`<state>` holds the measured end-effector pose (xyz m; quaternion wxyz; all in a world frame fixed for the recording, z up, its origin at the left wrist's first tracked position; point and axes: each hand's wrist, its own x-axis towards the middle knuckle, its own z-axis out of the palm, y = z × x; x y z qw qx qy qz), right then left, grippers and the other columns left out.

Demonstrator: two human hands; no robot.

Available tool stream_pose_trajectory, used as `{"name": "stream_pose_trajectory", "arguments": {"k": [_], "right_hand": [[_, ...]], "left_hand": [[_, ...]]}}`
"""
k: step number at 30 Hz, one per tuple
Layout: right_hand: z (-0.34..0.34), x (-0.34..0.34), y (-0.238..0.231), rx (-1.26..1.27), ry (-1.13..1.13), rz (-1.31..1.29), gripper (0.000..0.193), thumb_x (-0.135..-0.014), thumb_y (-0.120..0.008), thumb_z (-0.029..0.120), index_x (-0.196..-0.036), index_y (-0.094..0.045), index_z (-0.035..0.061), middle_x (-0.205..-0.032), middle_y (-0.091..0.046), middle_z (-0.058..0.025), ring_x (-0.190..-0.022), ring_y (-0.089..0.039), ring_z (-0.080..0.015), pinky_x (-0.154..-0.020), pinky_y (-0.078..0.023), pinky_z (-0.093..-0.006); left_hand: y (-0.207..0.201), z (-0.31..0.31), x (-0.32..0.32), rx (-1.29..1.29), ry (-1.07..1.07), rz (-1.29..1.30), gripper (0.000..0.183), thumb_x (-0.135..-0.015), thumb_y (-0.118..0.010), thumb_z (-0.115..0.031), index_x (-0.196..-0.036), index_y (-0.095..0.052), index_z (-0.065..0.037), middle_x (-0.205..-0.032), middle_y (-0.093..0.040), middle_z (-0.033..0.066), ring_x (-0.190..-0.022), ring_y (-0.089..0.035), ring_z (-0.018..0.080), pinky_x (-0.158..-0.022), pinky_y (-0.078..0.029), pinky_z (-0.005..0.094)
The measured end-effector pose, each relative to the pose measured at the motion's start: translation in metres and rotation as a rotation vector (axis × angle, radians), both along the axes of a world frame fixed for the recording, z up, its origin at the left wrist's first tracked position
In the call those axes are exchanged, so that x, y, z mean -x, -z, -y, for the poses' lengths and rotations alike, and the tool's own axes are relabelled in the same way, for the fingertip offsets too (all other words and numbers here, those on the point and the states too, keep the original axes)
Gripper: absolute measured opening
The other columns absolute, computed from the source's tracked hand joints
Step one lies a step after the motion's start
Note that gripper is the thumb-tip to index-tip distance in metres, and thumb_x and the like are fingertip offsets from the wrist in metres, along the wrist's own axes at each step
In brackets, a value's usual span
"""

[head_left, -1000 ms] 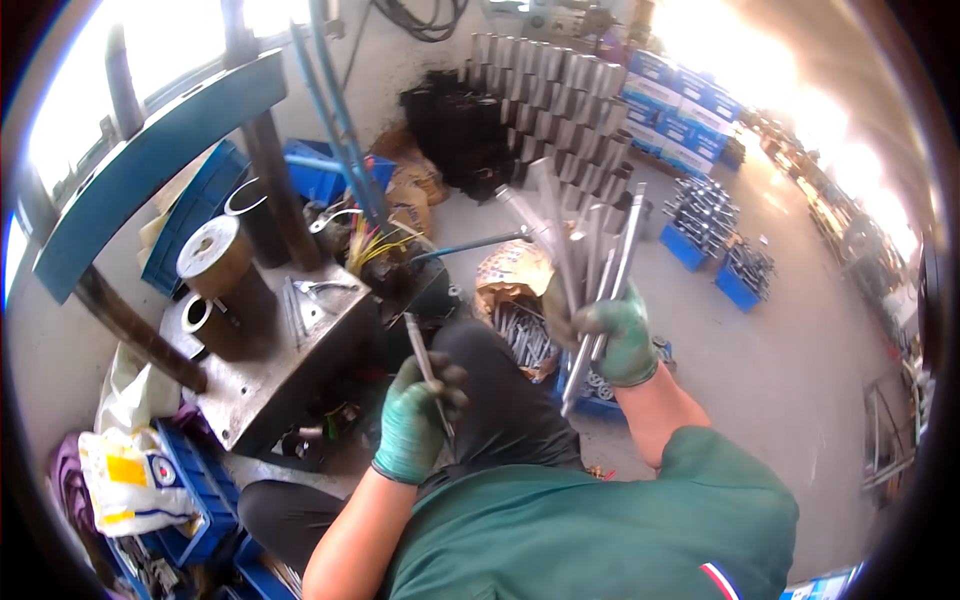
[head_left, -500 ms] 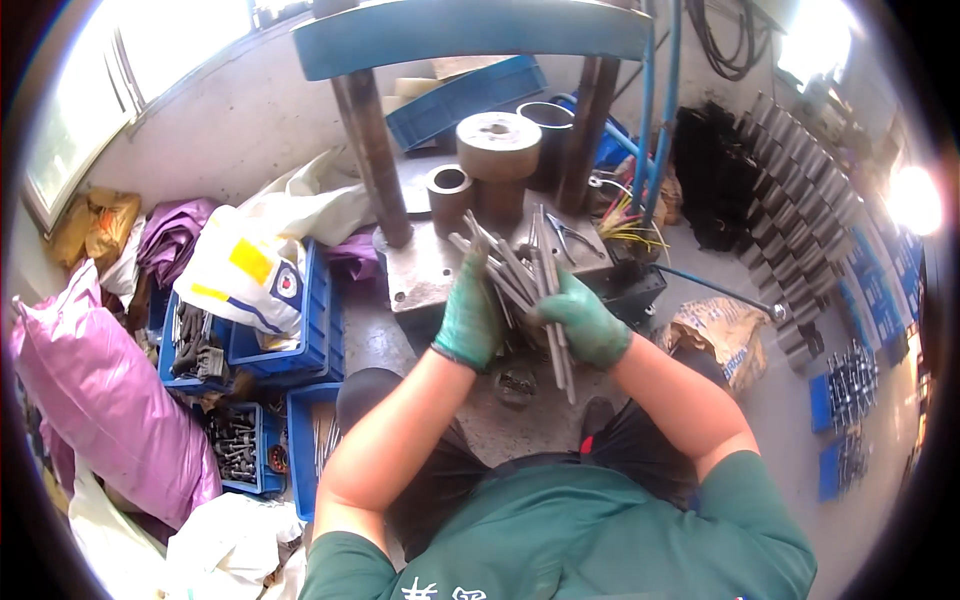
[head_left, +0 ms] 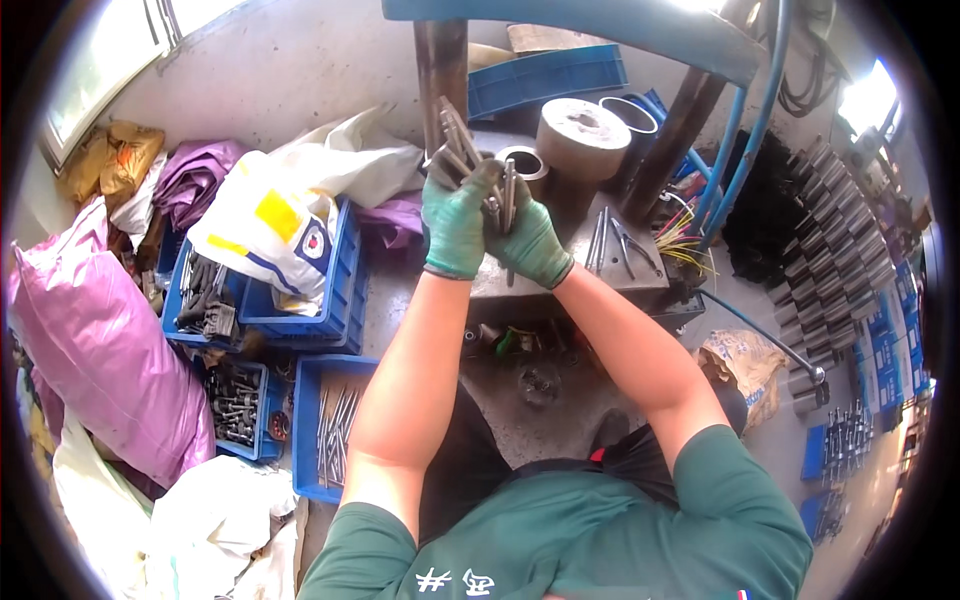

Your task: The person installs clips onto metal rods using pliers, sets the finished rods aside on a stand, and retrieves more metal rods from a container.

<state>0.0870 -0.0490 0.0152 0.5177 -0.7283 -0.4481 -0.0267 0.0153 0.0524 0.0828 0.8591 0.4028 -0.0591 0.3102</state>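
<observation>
My left hand (head_left: 455,228), in a green work glove, is closed around a bundle of thin grey metal rods (head_left: 456,140), whose ends stick up past the fingers. Pressed against it, my right hand (head_left: 530,243), gloved alike, grips a few more rods (head_left: 509,188) standing nearly upright. Both hands are raised over the front left of a press's metal table (head_left: 640,282). Beyond them stand a short metal tube (head_left: 527,162) and a thick round block (head_left: 584,137). A few loose rods (head_left: 599,238) and pliers (head_left: 632,246) lie right of my right hand.
The press's blue crossbeam (head_left: 590,22) and steel columns (head_left: 668,148) rise around the table. To my left are a blue bin (head_left: 325,370) with rods, a bin of dark metal parts (head_left: 262,425) and a pink sack (head_left: 110,350). Stacked metal cylinders (head_left: 830,230) line the right side.
My hands have come together and moved up and left across the table, with the rods bunched more upright. The view has turned left, so the press appears farther right.
</observation>
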Motion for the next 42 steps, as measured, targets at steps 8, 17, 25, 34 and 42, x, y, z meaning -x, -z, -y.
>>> {"name": "stream_pose_trajectory", "arguments": {"k": [8,17,25,34,42], "right_hand": [[-0.009,-0.003,0.032,-0.162,0.345,0.289,0.027,-0.098,-0.069,0.023,-0.119,-0.066,0.0062,-0.098,-0.069,-0.0078,-0.091,-0.067,-0.0253,-0.087,-0.055,-0.0325],[0.006,0.010,0.028,-0.221,0.244,-0.223,0.029,-0.089,-0.081,0.022,-0.106,-0.066,0.0046,-0.099,-0.076,-0.0088,-0.086,-0.072,-0.0177,-0.077,-0.056,-0.0340],[0.013,0.001,0.029,-0.179,0.066,-0.269,0.044,-0.090,-0.080,0.013,-0.131,-0.066,0.0056,-0.121,-0.074,-0.0079,-0.107,-0.070,-0.0150,-0.093,-0.056,-0.0323],[0.016,-0.008,0.030,-0.226,-0.006,-0.342,0.036,-0.093,-0.076,0.010,-0.126,-0.065,0.0041,-0.121,-0.070,-0.0062,-0.111,-0.067,-0.0173,-0.094,-0.056,-0.0323],[0.031,0.011,0.030,-0.702,0.253,-0.629,0.023,-0.091,-0.073,-0.002,-0.112,-0.067,0.0016,-0.100,-0.073,-0.0052,-0.090,-0.071,-0.0152,-0.081,-0.060,-0.0302]], "left_hand": [[0.011,0.014,-0.013,-0.156,0.031,-0.042,0.039,-0.090,-0.078,0.001,-0.126,-0.062,0.001,-0.098,-0.073,0.0085,-0.080,-0.069,0.0135,-0.069,-0.058,0.0267],[0.025,0.012,-0.020,-0.336,-0.097,-0.049,0.049,-0.090,-0.078,-0.001,-0.136,-0.061,-0.001,-0.112,-0.072,0.0095,-0.104,-0.068,0.0151,-0.092,-0.057,0.0282],[0.022,0.011,-0.020,-0.058,0.035,-0.028,0.046,-0.092,-0.051,0.002,-0.137,-0.059,0.000,-0.112,-0.071,0.0158,-0.106,-0.070,0.0218,-0.097,-0.057,0.0327],[0.030,0.014,-0.025,-0.012,0.222,0.168,0.063,-0.087,-0.063,-0.018,-0.145,-0.051,0.003,-0.121,-0.070,0.0230,-0.116,-0.068,0.0323,-0.106,-0.055,0.0439],[0.023,-0.014,-0.018,0.097,0.071,0.112,0.058,-0.088,-0.053,-0.011,-0.144,-0.052,-0.001,-0.123,-0.068,0.0227,-0.110,-0.069,0.0337,-0.100,-0.058,0.0472]]}}
